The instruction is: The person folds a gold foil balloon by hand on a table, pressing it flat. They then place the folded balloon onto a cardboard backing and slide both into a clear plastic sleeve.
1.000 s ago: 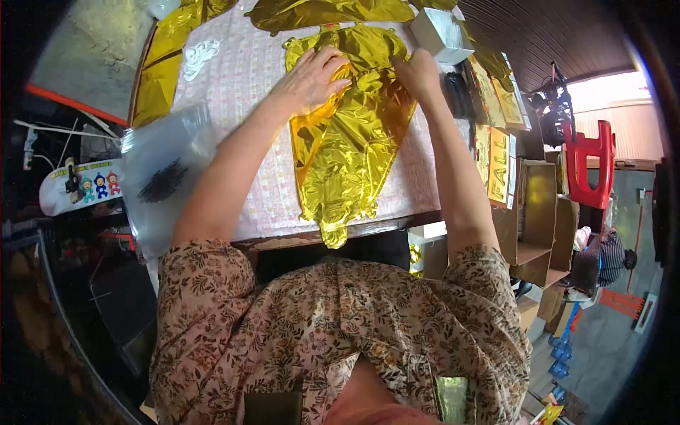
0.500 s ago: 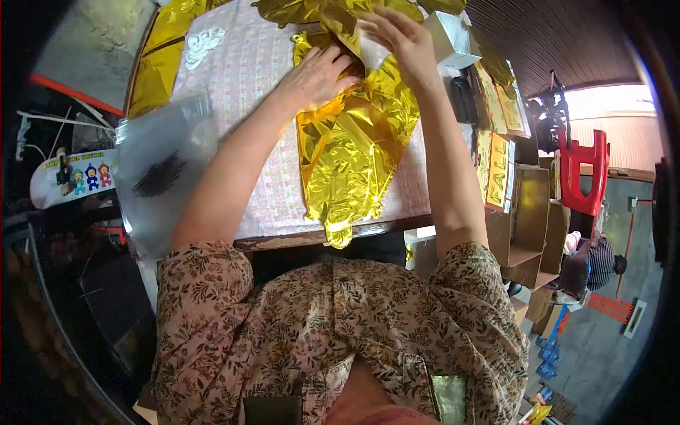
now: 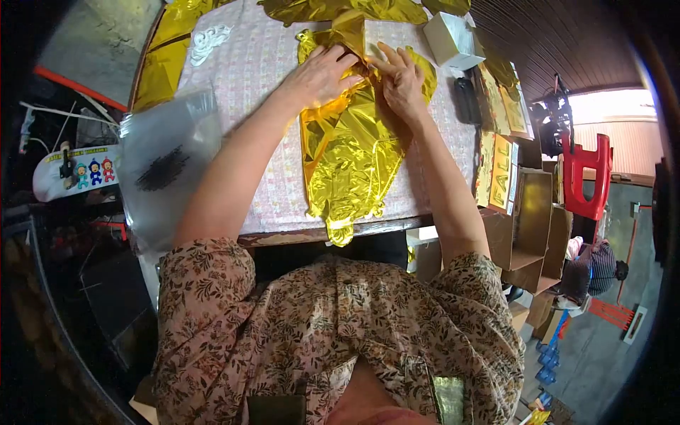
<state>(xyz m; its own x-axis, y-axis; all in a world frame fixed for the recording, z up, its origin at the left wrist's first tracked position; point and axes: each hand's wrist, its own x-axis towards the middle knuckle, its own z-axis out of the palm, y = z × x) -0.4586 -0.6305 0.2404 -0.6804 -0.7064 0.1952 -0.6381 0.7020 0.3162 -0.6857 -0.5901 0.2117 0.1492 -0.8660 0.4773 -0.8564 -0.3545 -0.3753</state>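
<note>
Where one cloth-covered table point(image 3: 244, 71) bears one gold foil piece point(image 3: 347, 163), tip overhanging the near edge, two hands touch the foil: left hand point(image 3: 322, 74) half-curled, grip indeterminable; right hand point(image 3: 401, 85) spread, unclenched. One white box point(image 3: 450, 41) stands nearby.

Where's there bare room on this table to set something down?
Most room: the cloth bordered by the white bundle, plastic bags and left forearm. A narrower strip lies between the right forearm and black object. Crowded: the middle, with left hand and right hand on gold foil; the far edge, with foil sheets.
</note>
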